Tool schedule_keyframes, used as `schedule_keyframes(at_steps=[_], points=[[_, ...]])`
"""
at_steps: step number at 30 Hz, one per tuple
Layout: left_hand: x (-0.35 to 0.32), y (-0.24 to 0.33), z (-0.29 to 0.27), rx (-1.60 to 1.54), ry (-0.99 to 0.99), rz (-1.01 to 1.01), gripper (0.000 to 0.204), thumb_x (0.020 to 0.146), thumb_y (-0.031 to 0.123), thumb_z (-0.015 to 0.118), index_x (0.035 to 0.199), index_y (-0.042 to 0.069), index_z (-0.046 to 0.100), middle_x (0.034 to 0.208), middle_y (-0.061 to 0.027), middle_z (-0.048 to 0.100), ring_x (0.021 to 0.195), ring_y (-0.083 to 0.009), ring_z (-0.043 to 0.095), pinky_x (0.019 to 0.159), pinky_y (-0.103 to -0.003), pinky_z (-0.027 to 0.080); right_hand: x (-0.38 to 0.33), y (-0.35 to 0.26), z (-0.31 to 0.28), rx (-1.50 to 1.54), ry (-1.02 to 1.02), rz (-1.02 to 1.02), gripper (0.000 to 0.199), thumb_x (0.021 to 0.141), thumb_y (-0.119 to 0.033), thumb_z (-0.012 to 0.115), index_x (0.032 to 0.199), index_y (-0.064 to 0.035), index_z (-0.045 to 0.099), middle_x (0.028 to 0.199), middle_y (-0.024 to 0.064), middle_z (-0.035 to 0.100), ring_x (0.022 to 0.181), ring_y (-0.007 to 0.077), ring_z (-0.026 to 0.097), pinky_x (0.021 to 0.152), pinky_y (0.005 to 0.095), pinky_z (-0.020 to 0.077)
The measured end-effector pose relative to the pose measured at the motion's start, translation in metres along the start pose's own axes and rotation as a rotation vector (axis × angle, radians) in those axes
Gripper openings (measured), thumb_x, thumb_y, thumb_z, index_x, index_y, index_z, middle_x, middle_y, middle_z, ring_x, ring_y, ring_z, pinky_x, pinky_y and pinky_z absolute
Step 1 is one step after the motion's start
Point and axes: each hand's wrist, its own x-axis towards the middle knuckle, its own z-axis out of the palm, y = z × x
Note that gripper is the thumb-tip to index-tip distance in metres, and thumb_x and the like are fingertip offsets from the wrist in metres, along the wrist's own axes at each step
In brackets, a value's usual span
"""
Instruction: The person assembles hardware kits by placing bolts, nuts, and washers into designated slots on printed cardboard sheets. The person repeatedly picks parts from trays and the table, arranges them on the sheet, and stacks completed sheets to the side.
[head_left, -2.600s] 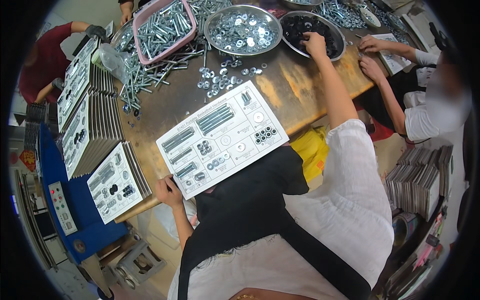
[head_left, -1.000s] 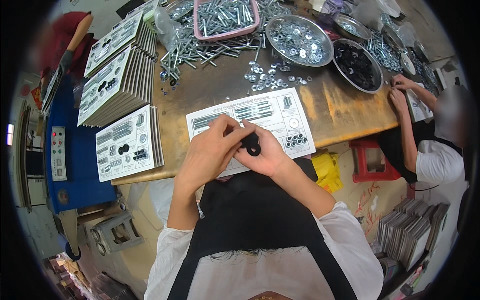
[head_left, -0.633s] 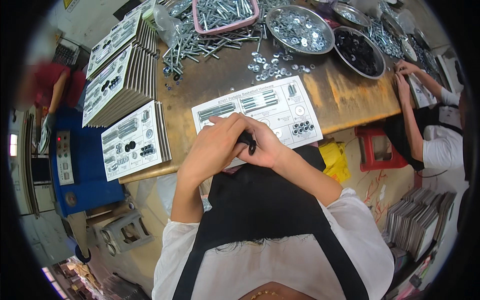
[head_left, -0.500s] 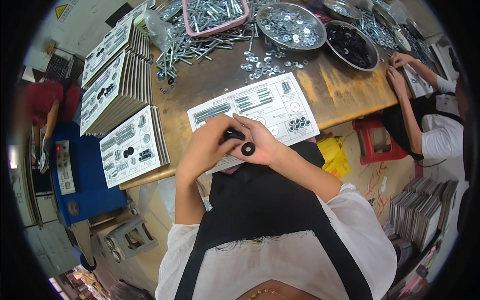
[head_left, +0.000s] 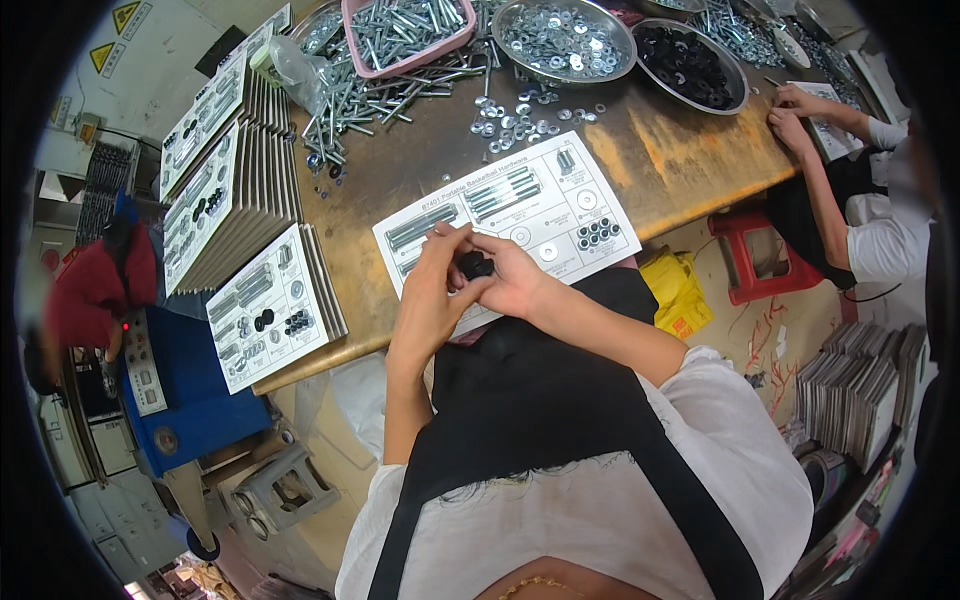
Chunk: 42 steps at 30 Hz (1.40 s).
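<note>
Both hands meet over the near edge of a white hardware card (head_left: 553, 210) lying on the table. My left hand (head_left: 425, 290) has its fingers bent over a few black washers (head_left: 477, 265), gripping them. My right hand (head_left: 518, 278) is cupped around the same washers from the other side, so they sit between the two hands and are partly hidden by the fingers. On the card are rows of bolts, a few pale washers and a group of dark-centred nuts. Whether these are real parts or printed pictures, I cannot tell.
Stacks of similar cards (head_left: 275, 315) stand at the left. Toward the back are a pink basket of bolts (head_left: 420, 58), a metal bowl of silver washers (head_left: 620, 70) and a bowl of black washers (head_left: 738, 100). Loose washers (head_left: 515, 127) lie nearby. A co-worker's hands (head_left: 793, 118) are at the right.
The black ring that lay exposed on my right palm is now gathered among the other black washers between my fingers. My hands have closed nearer together, and the view has shifted slightly.
</note>
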Motion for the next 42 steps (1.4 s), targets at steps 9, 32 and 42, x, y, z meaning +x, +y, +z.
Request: schedule_keyframes(at_steps=[9,32,42], points=[[0.000,-0.017,0.011,0.204,0.267,0.184,0.066,0.080,0.001,0.070,0.141,0.007,0.044,0.108,-0.0127,0.064,0.069,-0.0193,0.056,0.070,-0.029,0.049,0.000,0.007,0.017,-0.071,-0.035,-0.113,0.035,0.103,-0.023,0.040,0.127,-0.0026,0.055,0.124,0.0085,0.057,0.112,0.0224,0.052,0.098,0.0355,0.0429],[-0.014,0.021,-0.027,0.095,0.386,0.657,0.044,0.057,0.012,0.086,0.099,0.008,0.074,0.094,-0.0077,0.067,0.080,-0.0202,0.065,0.063,-0.028,0.050,-0.094,-0.037,0.082,-1.344,-0.128,-0.200,0.042,0.071,0.000,0.081,0.111,0.0027,0.069,0.087,0.0052,0.070,0.075,0.0070,0.062,0.072,0.0225,0.0516],[-0.004,0.025,-0.020,0.006,0.326,0.634,0.042,0.058,0.005,0.080,0.100,0.003,0.072,0.091,-0.0099,0.066,0.077,-0.0197,0.066,0.064,-0.028,0.053,-0.095,-0.034,0.067,-1.212,-0.161,-0.339,0.036,0.078,-0.001,0.076,0.112,0.0065,0.066,0.086,0.0115,0.071,0.078,0.0130,0.069,0.071,0.0241,0.0563]])
